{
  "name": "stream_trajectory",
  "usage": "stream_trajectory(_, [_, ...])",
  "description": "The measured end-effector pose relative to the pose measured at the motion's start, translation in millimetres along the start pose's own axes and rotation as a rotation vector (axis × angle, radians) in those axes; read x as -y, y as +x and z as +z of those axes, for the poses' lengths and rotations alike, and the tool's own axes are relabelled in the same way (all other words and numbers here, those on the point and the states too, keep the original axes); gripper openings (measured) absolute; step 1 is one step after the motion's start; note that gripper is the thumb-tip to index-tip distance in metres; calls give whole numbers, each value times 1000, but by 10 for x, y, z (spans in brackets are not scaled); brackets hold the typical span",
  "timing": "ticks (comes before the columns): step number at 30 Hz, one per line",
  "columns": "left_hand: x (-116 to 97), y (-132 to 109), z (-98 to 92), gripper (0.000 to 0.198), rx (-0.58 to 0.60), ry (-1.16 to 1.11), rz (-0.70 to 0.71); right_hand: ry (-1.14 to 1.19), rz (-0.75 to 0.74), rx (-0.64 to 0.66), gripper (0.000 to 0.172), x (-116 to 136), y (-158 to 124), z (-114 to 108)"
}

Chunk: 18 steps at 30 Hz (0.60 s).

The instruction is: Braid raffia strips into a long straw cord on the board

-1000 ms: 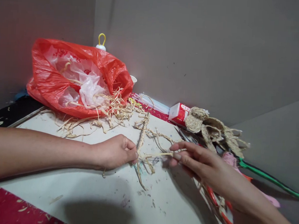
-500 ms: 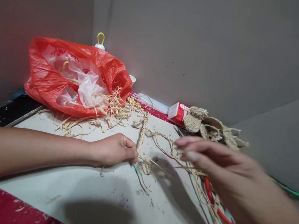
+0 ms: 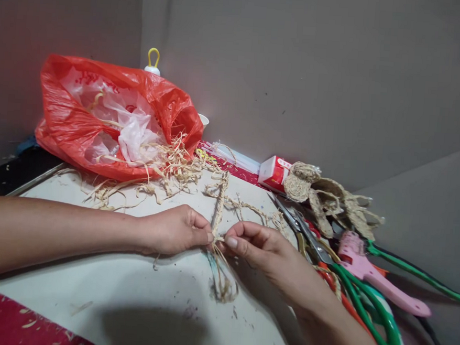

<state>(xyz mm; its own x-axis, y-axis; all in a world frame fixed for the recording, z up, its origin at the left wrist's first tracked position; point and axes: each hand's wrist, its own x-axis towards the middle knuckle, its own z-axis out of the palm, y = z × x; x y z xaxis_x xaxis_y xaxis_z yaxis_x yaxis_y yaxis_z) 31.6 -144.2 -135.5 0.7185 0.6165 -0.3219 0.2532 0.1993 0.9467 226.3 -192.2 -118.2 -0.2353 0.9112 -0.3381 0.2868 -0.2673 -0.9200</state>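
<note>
A braided straw cord (image 3: 220,203) runs from the back of the white table (image 3: 135,287) toward me. My left hand (image 3: 174,230) pinches its near end. My right hand (image 3: 260,248) meets it from the right, thumb and fingers pinched on the same braid. Loose straw strands (image 3: 224,282) hang below both hands in a small tangle.
A red plastic bag (image 3: 111,117) spilling straw lies at the back left. Woven straw discs (image 3: 323,195), a red and white box (image 3: 273,173), scissors with green handles (image 3: 363,297) and a pink tool (image 3: 372,274) crowd the right edge. Walls close in behind.
My right hand, earlier stretched out to the right pulling a strand, has come back left and closed on the braid beside my left hand. My left hand has stayed put.
</note>
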Motion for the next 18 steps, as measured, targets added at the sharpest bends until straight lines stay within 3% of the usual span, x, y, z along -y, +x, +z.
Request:
stream_trajectory(4, [36,8,18,31,-2,24,23,17,-13,-19,27,11,10,24])
stream_trajectory(18, [73,15,12,33,-17,30,57,-74,-38,-122,19,1,4,181])
